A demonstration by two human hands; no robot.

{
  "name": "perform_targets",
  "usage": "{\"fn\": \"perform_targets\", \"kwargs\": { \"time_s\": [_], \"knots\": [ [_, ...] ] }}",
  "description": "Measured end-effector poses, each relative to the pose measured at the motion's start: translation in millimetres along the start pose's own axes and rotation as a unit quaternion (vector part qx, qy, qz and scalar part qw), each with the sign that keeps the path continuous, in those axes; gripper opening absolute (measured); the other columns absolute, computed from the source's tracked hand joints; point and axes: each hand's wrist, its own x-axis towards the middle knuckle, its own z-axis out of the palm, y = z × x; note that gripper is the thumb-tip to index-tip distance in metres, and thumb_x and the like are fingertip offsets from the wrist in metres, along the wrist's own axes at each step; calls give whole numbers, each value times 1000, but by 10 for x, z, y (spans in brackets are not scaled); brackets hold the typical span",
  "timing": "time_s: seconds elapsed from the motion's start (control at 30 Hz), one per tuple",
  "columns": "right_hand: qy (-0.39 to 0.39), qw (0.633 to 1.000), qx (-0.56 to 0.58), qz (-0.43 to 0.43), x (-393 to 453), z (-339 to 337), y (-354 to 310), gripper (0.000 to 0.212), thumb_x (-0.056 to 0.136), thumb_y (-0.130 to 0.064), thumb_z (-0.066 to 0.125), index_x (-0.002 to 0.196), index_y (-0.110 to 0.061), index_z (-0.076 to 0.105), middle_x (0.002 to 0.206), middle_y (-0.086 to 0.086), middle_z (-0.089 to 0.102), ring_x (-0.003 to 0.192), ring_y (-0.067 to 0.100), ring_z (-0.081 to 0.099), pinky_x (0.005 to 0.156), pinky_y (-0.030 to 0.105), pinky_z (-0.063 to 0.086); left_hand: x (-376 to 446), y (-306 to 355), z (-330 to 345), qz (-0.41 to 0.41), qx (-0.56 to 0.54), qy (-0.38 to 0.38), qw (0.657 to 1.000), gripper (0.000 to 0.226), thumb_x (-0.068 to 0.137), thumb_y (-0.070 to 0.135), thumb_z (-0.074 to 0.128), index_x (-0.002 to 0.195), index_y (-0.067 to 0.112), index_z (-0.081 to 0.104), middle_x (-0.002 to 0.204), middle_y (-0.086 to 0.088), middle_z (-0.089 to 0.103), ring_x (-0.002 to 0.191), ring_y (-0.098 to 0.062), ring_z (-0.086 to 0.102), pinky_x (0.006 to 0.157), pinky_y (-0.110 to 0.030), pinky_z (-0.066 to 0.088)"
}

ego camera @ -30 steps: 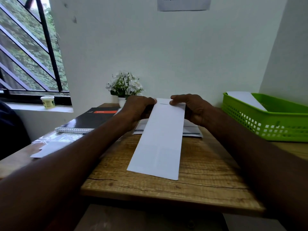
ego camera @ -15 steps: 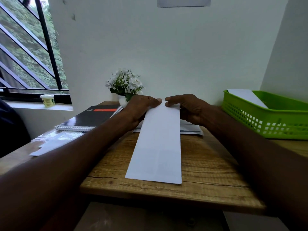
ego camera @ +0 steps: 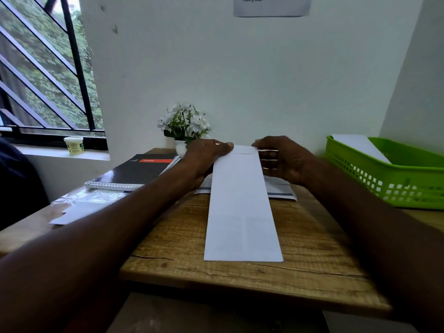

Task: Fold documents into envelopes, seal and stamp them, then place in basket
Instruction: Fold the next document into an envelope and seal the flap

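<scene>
A long white envelope [ego camera: 241, 207] lies lengthwise on the wooden table [ego camera: 312, 248], its near end close to the front edge. A thin line crosses its far end. My left hand [ego camera: 204, 157] grips the far left corner, thumb on top. My right hand [ego camera: 281, 157] holds the far right corner with curled fingers beside the edge; it is blurred. A green plastic basket [ego camera: 396, 186] stands at the right with a white envelope [ego camera: 360, 146] leaning inside it.
More papers [ego camera: 281, 191] lie under the envelope's far end. A black spiral notebook [ego camera: 134, 171], a clear plastic sleeve [ego camera: 91, 197] and a white sheet [ego camera: 79, 211] lie at the left. A small flower pot [ego camera: 183, 126] stands by the wall, a jar [ego camera: 74, 145] on the sill.
The envelope has straightened and slid a little to the right. My right hand has shifted right along the far end to the corner. The left hand has stayed at its corner.
</scene>
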Motion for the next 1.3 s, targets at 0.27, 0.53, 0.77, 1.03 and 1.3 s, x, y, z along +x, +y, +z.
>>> {"fn": "perform_targets", "kwargs": {
  "time_s": [0.27,0.53,0.77,1.03,1.3],
  "knots": [
    [-6,997,-33,-68,-2,244,49,23,83,1,77,102,-11,77,108,14,77,98,30,73,95,44,59,-6,-40,20,19,16,-25,999,31,89,9,77,104,-16,67,104,-36,69,88,-34,68,88,-51,58],
    [48,996,47,-58,-4,73,0,21,82,3,70,96,-11,77,98,8,72,80,26,68,67,32,61,89,-37,-95,-26,-42,20,999,16,100,18,63,87,8,65,69,-7,70,63,-19,65,55,-25,54],
    [12,998,20,-65,-42,256,43,25,81,3,71,101,-9,78,101,10,74,79,26,72,67,33,61,59,-28,1,-36,-4,-32,999,49,90,39,77,115,-2,69,101,-16,74,90,-29,72,79,-38,61],
    [59,996,0,-67,-68,278,21,22,79,0,72,100,-5,76,97,10,71,79,26,68,65,32,60,88,-59,-13,-13,3,-39,999,6,89,10,73,85,6,71,93,-17,71,90,-32,68,87,-45,57],
    [153,983,65,-79,-111,274,4,16,80,-1,60,91,-6,69,76,6,57,60,19,49,49,24,47,66,-71,34,-5,-7,-20,1000,7,89,7,71,83,5,67,86,-12,67,80,-25,66,64,-29,54]
  ]
}}
